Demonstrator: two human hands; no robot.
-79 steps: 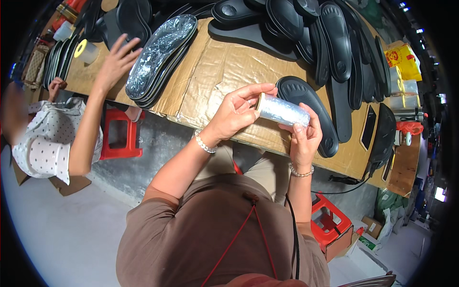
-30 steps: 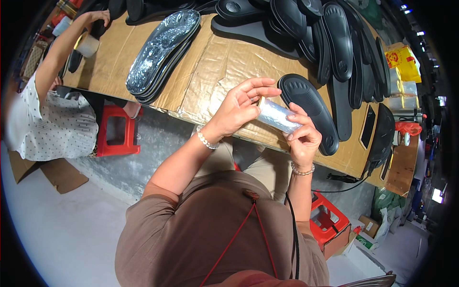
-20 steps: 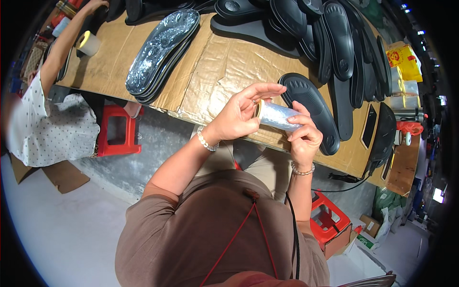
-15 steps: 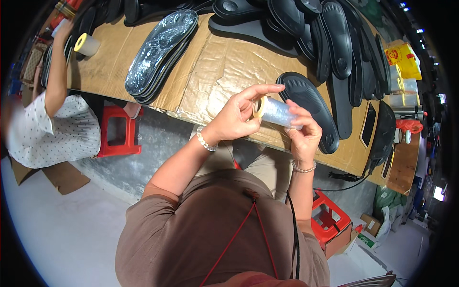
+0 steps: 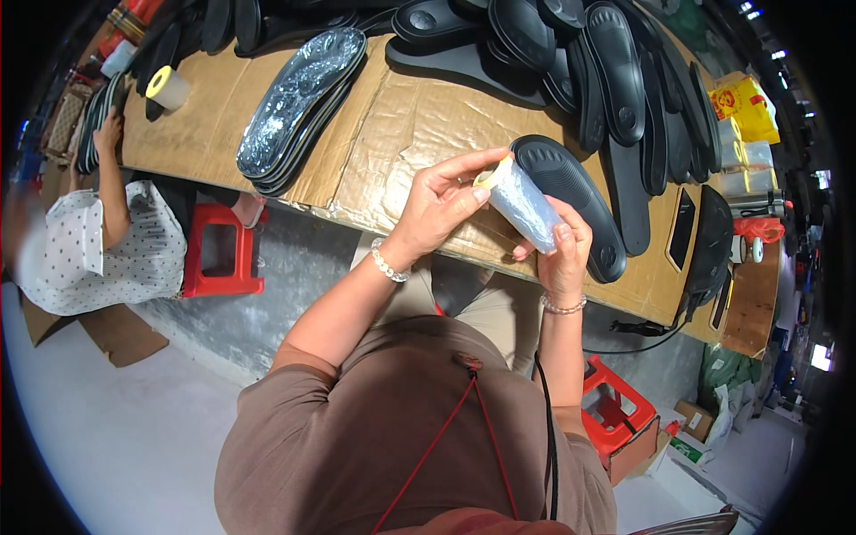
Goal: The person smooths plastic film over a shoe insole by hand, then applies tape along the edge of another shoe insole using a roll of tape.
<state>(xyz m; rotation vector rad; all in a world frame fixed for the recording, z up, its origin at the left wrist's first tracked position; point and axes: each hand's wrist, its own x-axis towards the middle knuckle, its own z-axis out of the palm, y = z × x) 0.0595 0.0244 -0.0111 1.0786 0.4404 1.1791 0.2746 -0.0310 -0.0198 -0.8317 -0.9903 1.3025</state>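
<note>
Between my two hands is a roll of clear plastic film [image 5: 524, 207] on a yellowish core, tilted down to the right above the table's near edge. My left hand [image 5: 443, 203] grips its core end, thumb and index finger at the rim. Around the lower end close the fingers of my right hand [image 5: 565, 250]. Just beyond the roll a single black insole [image 5: 571, 201] lies on the table. To the left rests a stack of insoles [image 5: 301, 107], its top one wrapped in shiny clear film.
Brown cardboard [image 5: 392, 134] covers the table. Many loose black insoles [image 5: 615, 71] pile up at the back and right. Another film roll [image 5: 168, 87] stands at the far left, near a co-worker's hand [image 5: 108, 132]. A phone [image 5: 682, 230] and black bag [image 5: 709, 254] lie at right.
The roll has turned from nearly level to a steeper tilt, its right end lower. My right fingers have shifted down around that end. The co-worker's arm has come down to the insoles.
</note>
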